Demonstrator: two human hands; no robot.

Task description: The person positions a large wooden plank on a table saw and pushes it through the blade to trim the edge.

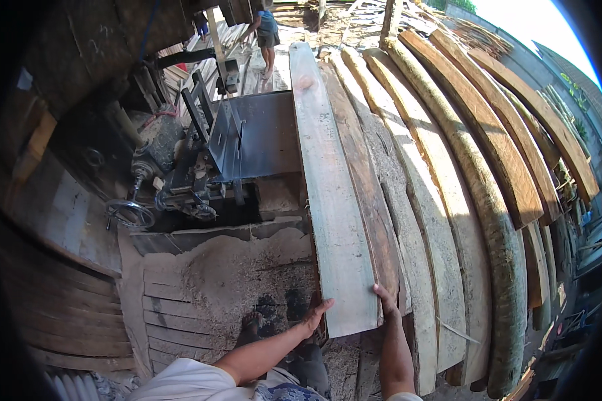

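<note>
A long, pale, flat-sawn plank (pixel 334 200) stretches away from me, its near end between my hands. My left hand (pixel 314 316) grips its left edge close to that end, thumb on top and the other fingers hidden below. On the opposite edge, my right hand (pixel 386 304) closes round the board, its fingers partly hidden by the wood. A browner, rough-barked board (pixel 364 180) lies along the right of the plank. To the left stands a saw machine with a flat metal table (pixel 267 134); the far part of the plank runs beside it.
A metal handwheel (pixel 130 214) juts from the machine. Sawdust (pixel 227 267) is heaped on the slatted floor around my feet. Rough slabs and a bark-covered log (pixel 488 200) are stacked to the right. Another person (pixel 267 37) stands beyond the machine, near more timber.
</note>
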